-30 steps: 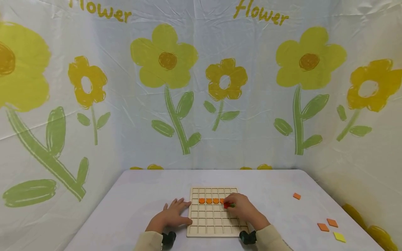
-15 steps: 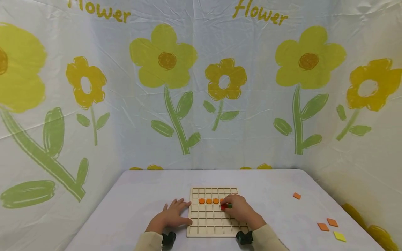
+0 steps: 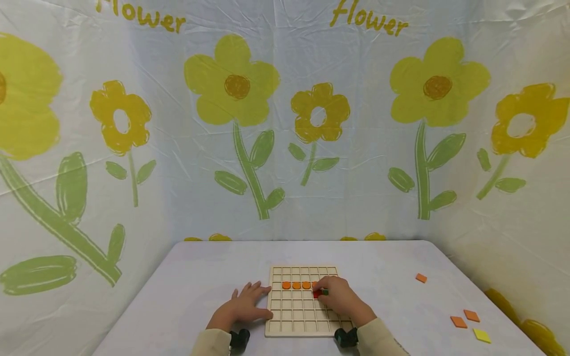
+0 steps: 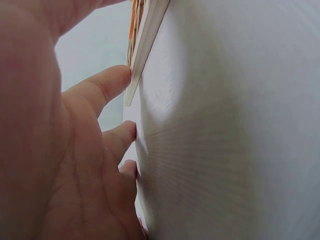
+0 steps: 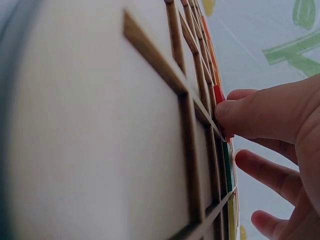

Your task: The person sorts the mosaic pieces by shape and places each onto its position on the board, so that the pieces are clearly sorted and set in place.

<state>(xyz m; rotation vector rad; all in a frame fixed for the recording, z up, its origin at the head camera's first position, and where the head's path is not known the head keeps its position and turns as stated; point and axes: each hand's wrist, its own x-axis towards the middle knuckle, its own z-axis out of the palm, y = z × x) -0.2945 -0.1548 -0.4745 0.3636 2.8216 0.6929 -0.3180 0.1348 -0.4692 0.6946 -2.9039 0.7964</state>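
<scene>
A wooden grid board [image 3: 272,327] lies on the table. My left hand [image 3: 242,305] rests by its left side, fingers spread, with the thumb and a fingertip touching the edge. My right hand [image 3: 343,297] is over the board's right half. Its thumb and forefinger pinch a small red tile [image 5: 218,95] at a grid cell. Beside that tile sits a green tile [image 5: 228,167], and further along a yellow piece [image 5: 231,215]. Several round orange pieces [image 3: 296,285] stand in a row above; the right fingers partly hide the row's right part.
On the table to the right lie loose orange tiles [image 3: 458,322] and a yellow tile [image 3: 481,335]. Another orange tile [image 3: 421,278] lies further back. A cloth printed with flowers [image 3: 285,148] hangs around the table's back and sides.
My right hand has shifted slightly left and down over the board with the red tile, then stayed almost still. The left hand has kept its place.
</scene>
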